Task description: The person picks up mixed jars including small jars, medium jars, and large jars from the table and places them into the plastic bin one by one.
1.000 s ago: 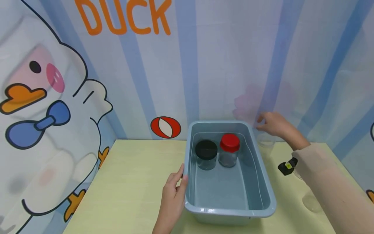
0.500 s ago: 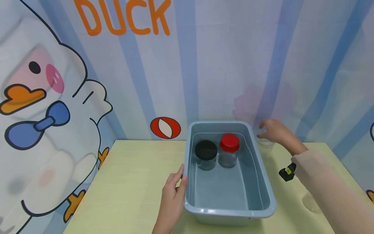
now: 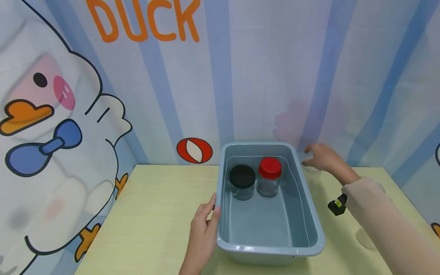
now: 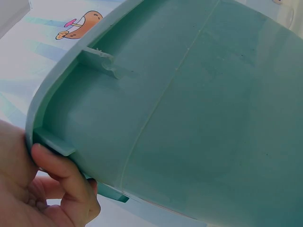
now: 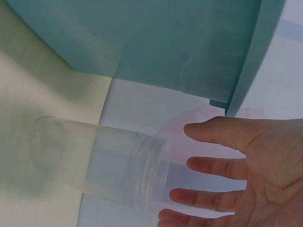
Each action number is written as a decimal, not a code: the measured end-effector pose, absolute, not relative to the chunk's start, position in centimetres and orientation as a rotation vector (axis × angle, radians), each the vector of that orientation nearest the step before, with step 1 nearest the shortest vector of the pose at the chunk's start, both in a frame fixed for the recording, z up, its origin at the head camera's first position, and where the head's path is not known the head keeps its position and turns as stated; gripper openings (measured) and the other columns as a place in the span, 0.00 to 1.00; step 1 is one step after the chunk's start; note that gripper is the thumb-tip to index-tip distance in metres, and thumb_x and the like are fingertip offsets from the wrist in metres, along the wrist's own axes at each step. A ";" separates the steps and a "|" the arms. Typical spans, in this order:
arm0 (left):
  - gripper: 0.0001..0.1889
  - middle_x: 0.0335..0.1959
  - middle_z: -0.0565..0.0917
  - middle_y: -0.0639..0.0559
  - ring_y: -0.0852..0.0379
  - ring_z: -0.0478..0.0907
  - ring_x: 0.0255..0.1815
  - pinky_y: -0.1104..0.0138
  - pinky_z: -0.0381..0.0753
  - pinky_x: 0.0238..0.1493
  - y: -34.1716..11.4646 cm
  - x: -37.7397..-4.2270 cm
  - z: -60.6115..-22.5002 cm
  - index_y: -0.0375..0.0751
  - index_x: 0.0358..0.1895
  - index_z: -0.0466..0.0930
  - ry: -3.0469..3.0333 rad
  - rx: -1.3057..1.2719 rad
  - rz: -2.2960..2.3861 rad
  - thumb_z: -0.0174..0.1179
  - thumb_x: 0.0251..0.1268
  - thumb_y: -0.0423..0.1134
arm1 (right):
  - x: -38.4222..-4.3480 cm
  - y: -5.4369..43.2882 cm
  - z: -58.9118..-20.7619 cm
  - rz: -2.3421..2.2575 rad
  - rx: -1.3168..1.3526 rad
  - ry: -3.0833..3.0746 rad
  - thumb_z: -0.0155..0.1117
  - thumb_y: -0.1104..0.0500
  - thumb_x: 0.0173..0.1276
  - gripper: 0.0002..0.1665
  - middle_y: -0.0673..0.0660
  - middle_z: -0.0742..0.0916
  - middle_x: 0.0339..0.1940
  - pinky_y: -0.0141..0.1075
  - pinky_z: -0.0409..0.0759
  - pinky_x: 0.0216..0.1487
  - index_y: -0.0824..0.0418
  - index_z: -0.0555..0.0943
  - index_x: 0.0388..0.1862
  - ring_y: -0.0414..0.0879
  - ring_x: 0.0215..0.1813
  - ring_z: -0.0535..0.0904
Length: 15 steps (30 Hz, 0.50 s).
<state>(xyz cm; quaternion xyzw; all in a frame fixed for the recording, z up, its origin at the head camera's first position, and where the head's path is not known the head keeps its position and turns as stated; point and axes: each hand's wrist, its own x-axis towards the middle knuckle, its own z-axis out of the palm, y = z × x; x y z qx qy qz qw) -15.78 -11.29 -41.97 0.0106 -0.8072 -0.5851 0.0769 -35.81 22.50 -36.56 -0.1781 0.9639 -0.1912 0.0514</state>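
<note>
A grey-blue plastic tub (image 3: 254,229) stands on the table, holding a clear jar with a black lid (image 3: 242,181) and one with a red lid (image 3: 269,173). At its left side my left hand (image 3: 203,229) grips the rim; the left wrist view shows the fingers (image 4: 66,177) curled under the rim. Beyond the tub's right side, my right hand (image 3: 324,157) is over a clear, lidless jar (image 5: 118,165). In the right wrist view the right hand's thumb and fingers (image 5: 208,198) reach toward the jar's threaded mouth, spread and holding nothing.
Another clear, round container (image 3: 365,238) stands on the table (image 3: 165,214) at the right, partly hidden by the right sleeve (image 3: 385,214). A black device (image 3: 337,204) sits at the right wrist. A printed cloth backdrop (image 3: 268,76) rises behind the table.
My right hand has come down a little beside the tub, lower over the lidless jar. The left hand, the tub and the lidded jars stay where they were.
</note>
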 end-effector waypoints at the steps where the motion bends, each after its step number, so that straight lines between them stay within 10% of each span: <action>1: 0.27 0.49 0.75 0.47 0.52 0.75 0.54 0.64 0.80 0.55 -11.3 -15.8 -42.0 0.39 0.75 0.63 -2.419 0.032 -1.753 0.50 0.79 0.46 | -35.8 22.5 -36.6 -0.582 -0.541 2.929 0.66 0.60 0.66 0.28 0.80 0.78 0.54 0.63 0.74 0.52 0.83 0.74 0.55 0.75 0.56 0.72; 15: 0.28 0.49 0.75 0.46 0.53 0.74 0.51 0.65 0.81 0.53 -11.4 -15.8 -42.0 0.39 0.75 0.63 -2.434 0.038 -1.731 0.50 0.79 0.47 | -35.8 22.5 -37.5 -0.552 -0.466 2.918 0.67 0.58 0.66 0.32 0.82 0.75 0.56 0.65 0.73 0.52 0.82 0.72 0.57 0.77 0.58 0.69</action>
